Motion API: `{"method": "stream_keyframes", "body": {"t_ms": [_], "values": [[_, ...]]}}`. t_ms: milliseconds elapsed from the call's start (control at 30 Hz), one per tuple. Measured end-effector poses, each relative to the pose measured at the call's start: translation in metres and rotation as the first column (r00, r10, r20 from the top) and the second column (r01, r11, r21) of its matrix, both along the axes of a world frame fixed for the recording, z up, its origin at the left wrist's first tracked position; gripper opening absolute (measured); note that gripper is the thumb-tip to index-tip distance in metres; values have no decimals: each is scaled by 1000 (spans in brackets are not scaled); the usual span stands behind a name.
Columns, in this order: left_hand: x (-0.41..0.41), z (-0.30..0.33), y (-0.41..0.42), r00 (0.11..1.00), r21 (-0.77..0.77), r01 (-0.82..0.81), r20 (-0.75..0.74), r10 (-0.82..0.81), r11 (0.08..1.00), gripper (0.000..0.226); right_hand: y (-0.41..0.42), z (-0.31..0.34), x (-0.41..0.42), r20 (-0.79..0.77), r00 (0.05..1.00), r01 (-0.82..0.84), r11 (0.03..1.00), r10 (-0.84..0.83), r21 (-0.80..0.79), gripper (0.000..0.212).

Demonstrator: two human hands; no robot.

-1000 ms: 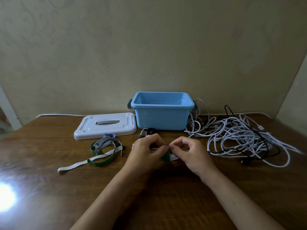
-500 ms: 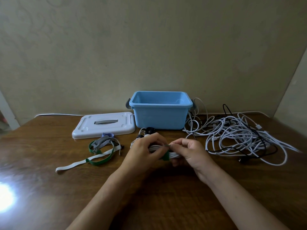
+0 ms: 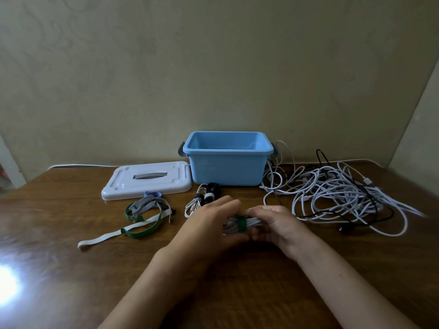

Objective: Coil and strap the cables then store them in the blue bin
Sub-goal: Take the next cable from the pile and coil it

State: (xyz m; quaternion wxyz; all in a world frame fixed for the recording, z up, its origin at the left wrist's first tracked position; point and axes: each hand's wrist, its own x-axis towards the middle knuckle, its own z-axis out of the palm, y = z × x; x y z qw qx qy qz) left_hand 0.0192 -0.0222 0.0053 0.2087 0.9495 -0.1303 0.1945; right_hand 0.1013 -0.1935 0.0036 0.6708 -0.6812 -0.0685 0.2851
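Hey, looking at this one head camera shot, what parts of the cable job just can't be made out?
- Head view: the left end of the white coiled cable is hidden behind the left hand.
- Whether the green strap is fastened; its underside faces away and the right hand covers part of the coil.
- The floor of the blue bin, hidden by its near wall.
- How many cables make up the tangled pile; strands overlap.

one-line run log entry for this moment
stage: strapping | hands: grip coiled white cable | green strap: wrapped | blue plastic bin: open
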Motion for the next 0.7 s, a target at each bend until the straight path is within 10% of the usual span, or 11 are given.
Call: {"method": "stream_keyframes", "body": {"t_ms": [233, 433, 700], "values": [[2, -4, -4, 974, 78, 8, 225, -25, 997, 22, 1, 3, 1, -76, 997, -8, 998, 12, 63, 15], [1, -4, -10, 980, -207, -104, 145, 136, 973, 12, 4, 7, -4, -13, 1000, -14, 1000, 14, 24, 35], [1, 3, -3, 972, -792, -233, -171, 162, 565, 16, 11, -1, -7, 239, 965, -111, 994, 109, -5, 34]]}}
